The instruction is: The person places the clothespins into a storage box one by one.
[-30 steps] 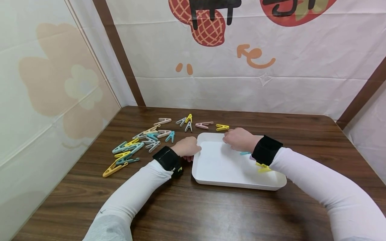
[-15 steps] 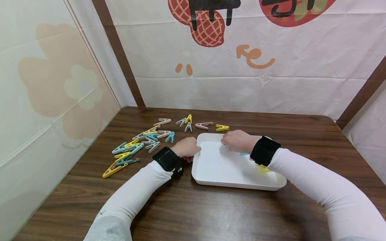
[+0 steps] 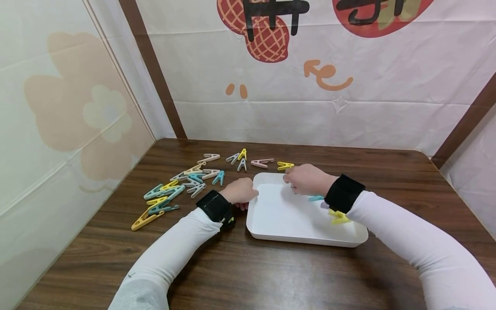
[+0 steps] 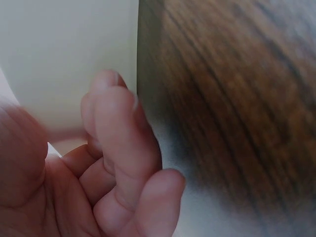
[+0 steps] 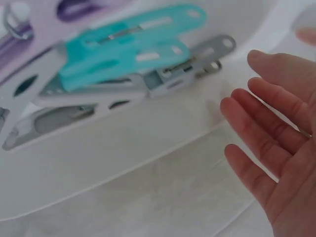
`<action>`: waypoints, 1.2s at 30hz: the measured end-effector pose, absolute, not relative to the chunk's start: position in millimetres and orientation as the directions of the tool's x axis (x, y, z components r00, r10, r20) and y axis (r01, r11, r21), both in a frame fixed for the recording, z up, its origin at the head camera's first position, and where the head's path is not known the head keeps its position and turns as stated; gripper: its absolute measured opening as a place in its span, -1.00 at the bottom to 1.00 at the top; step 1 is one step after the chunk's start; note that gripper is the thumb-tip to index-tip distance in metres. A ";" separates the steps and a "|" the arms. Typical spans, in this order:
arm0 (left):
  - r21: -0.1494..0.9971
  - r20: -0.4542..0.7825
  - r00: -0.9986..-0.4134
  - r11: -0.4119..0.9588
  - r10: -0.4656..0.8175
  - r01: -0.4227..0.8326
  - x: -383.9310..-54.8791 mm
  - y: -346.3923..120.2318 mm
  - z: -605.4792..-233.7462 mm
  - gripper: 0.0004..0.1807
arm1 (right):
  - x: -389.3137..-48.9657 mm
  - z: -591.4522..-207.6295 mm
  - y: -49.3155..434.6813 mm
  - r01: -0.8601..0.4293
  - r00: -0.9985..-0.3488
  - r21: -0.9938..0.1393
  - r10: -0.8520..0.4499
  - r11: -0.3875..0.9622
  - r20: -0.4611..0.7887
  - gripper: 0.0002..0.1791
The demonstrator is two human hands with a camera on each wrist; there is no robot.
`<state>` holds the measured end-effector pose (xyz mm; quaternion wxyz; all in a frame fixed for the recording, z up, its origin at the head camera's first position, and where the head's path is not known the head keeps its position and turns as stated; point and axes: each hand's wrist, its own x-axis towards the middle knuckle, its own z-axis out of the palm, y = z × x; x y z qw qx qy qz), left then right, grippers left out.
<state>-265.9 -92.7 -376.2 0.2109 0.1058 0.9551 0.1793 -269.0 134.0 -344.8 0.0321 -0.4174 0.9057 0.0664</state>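
Observation:
My left hand point(image 3: 239, 190) grips the left rim of a white tray point(image 3: 279, 224), its thumb over the edge and its fingers against the outer wall. In the left wrist view, the curled fingers point(image 4: 126, 138) press beside the pale tray wall. Over the tray's far part is my right hand point(image 3: 308, 178). The right wrist view shows its fingers point(image 5: 266, 133) loosely spread, holding nothing. Beside them in the tray lie a turquoise clothespin point(image 5: 133, 42), grey clothespins point(image 5: 197, 57) and a lilac clothespin point(image 5: 44, 24). A yellow clothespin point(image 3: 339, 217) lies near the right wrist, partly hidden.
Left of the tray, several clothespins point(image 3: 193, 176) in mixed colours lie scattered on the brown wooden table point(image 3: 217, 275). Behind the tray lie a pink clothespin point(image 3: 261, 162) and a yellow one. A printed curtain point(image 3: 290, 112) hangs at the table's back edge.
The right hand has risen slightly, and a small grey bit now shows beneath its fingers. More of the yellow clothespin by the wrist shows. The left hand stays on the tray rim.

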 end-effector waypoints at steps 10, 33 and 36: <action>0.391 -0.366 -0.890 0.913 0.271 0.117 -265.2 -95.3 -373.5 -0.63 | -279.3 -333.9 136.8 -0.735 -0.677 0.077 -0.735 0.673 -0.038 -0.72; 0.403 -0.384 -0.884 0.910 0.267 0.099 -265.1 -93.9 -376.5 -0.65 | -335.2 -354.5 101.9 -0.556 -0.831 0.019 -0.554 0.831 -0.055 -0.59; 0.404 -0.379 -0.883 0.908 0.277 0.111 -266.8 -93.9 -377.3 -0.62 | -338.8 -358.2 98.2 -0.538 -0.842 0.018 -0.536 0.843 -0.058 -0.59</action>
